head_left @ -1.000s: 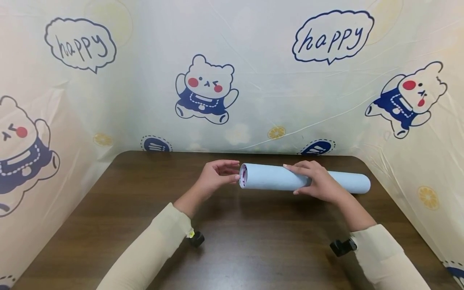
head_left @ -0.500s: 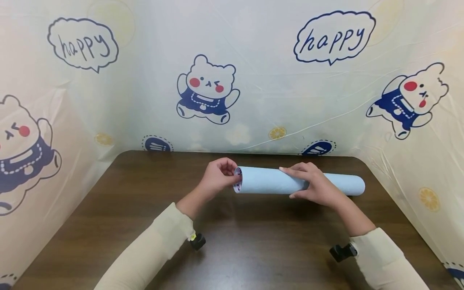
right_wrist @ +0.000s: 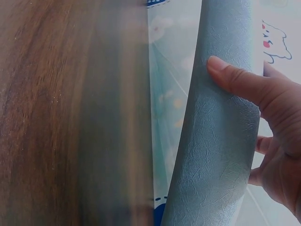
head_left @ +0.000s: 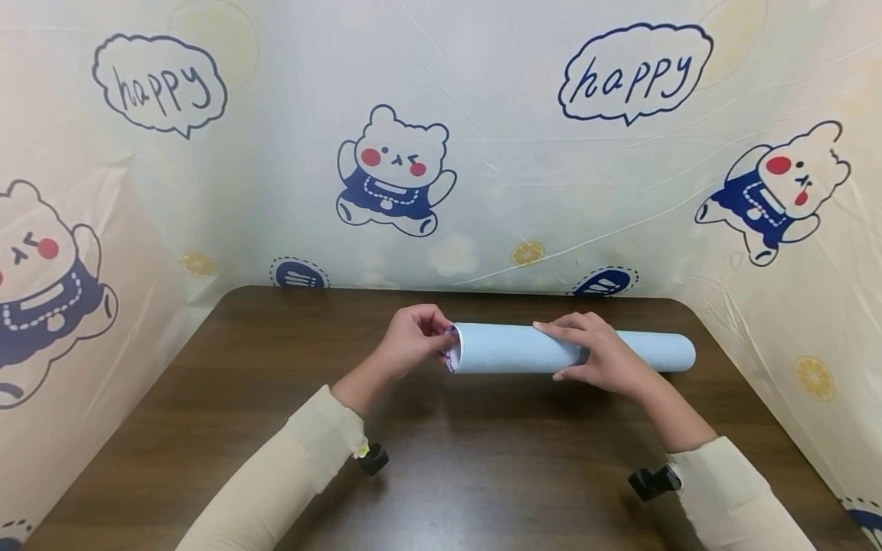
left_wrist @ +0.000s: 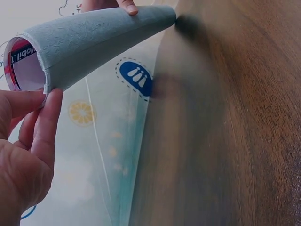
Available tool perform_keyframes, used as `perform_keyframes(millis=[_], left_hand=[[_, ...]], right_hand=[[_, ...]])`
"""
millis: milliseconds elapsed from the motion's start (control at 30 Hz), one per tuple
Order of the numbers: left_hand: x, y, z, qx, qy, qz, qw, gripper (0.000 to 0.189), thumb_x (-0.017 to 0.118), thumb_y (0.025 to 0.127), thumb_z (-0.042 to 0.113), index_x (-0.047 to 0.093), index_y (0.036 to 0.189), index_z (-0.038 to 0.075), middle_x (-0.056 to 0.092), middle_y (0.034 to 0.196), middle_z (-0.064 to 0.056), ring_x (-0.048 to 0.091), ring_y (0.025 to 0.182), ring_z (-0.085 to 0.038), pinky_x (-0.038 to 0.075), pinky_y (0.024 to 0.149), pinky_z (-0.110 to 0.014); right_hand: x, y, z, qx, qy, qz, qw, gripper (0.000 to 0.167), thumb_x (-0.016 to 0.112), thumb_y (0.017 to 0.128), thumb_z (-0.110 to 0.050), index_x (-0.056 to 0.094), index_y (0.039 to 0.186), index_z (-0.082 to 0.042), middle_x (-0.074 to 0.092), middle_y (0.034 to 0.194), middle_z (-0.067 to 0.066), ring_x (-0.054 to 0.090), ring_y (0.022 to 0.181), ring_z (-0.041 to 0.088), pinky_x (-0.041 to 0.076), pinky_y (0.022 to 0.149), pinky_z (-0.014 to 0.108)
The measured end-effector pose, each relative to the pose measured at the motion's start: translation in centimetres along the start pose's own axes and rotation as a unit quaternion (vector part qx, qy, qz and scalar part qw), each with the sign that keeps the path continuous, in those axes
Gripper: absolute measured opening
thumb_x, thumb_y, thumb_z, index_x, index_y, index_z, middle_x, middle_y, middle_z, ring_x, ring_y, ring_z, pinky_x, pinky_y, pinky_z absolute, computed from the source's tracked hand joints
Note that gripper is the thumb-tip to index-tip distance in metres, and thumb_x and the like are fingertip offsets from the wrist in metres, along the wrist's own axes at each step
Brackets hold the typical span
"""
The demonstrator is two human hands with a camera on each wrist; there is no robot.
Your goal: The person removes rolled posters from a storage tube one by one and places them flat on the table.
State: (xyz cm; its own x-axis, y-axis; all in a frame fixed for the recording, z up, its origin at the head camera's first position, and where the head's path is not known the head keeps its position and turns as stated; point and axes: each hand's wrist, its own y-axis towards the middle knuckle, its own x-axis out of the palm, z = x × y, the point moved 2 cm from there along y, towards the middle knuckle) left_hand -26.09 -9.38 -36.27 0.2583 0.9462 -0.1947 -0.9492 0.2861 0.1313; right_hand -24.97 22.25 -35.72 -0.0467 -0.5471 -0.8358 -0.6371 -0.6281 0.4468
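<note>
A rolled-up mat point(head_left: 513, 348), pale blue and creased outside with a printed inside, lies crosswise over the back right of the table. In the left wrist view the rolled-up mat point(left_wrist: 94, 40) shows its hollow end, with dark, red and white print on the inner face. My left hand point(head_left: 412, 340) pinches the rim of that left end between thumb and fingers; the left hand point(left_wrist: 28, 146) shows below the rim in its wrist view. Around the middle of the roll, my right hand point(head_left: 606, 352) grips with its thumb on the near side, and the right hand's point(right_wrist: 277, 108) fingers are partly hidden behind.
The brown wooden table point(head_left: 441, 467) has rounded back corners. A printed cloth point(head_left: 482, 191) with bears and lemon slices hangs around its back and sides. Small black wrist cameras sit at both cuffs, the left camera point(head_left: 374, 459) and the right camera point(head_left: 653, 484).
The left hand's fingers have closed on the roll's left rim, after first hovering beside it. The roll has shifted slightly left and its left end sits a little lower. The right hand keeps its grip.
</note>
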Motion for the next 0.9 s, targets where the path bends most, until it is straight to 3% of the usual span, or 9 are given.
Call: perform_keyframes(millis=[267, 533, 767, 900], left_hand=[[-0.4, -0.1, -0.4, 0.001, 0.014, -0.021, 0.9997, 0.014, 0.072, 0.085, -0.003, 0.071, 0.098, 0.001, 0.066, 0.1, -0.014, 0.063, 0.083, -0.03, 0.058, 0.07, -0.045], [-0.8, -0.3, -0.8, -0.015, -0.018, -0.05, 0.9985, 0.026, 0.069, 0.087, -0.003, 0.071, 0.113, -0.001, 0.067, 0.113, -0.015, 0.064, 0.092, -0.031, 0.052, 0.083, -0.056], [-1.4, -0.7, -0.7, -0.042, -0.021, -0.012, 0.9988, 0.034, 0.077, 0.083, 0.003, 0.073, 0.116, 0.009, 0.066, 0.119, -0.009, 0.067, 0.1, -0.029, 0.055, 0.08, -0.05], [-1.7, -0.9, -0.3, -0.031, -0.021, -0.009, 0.9993, 0.034, 0.076, 0.083, 0.001, 0.072, 0.116, 0.007, 0.067, 0.117, -0.01, 0.068, 0.1, -0.029, 0.055, 0.08, -0.051]], right_hand=[[0.0, -0.4, 0.2, 0.0, -0.009, 0.003, 1.0, 0.084, 0.094, 0.061, -0.014, 0.059, 0.137, -0.019, 0.061, 0.12, 0.006, 0.051, 0.106, 0.026, 0.044, 0.079, 0.042], [0.0, -0.7, 0.3, -0.001, -0.023, 0.006, 0.9997, 0.084, 0.094, 0.06, -0.014, 0.059, 0.136, -0.018, 0.061, 0.119, 0.007, 0.051, 0.105, 0.027, 0.044, 0.079, 0.044], [0.1, -0.6, 0.1, 0.0, -0.024, 0.003, 0.9997, 0.085, 0.094, 0.061, -0.016, 0.058, 0.138, -0.019, 0.061, 0.118, 0.007, 0.051, 0.104, 0.026, 0.044, 0.079, 0.042], [0.1, -0.5, -0.1, 0.003, -0.025, 0.0, 0.9997, 0.085, 0.094, 0.061, -0.016, 0.057, 0.138, -0.019, 0.061, 0.119, 0.007, 0.052, 0.105, 0.027, 0.045, 0.079, 0.043]])
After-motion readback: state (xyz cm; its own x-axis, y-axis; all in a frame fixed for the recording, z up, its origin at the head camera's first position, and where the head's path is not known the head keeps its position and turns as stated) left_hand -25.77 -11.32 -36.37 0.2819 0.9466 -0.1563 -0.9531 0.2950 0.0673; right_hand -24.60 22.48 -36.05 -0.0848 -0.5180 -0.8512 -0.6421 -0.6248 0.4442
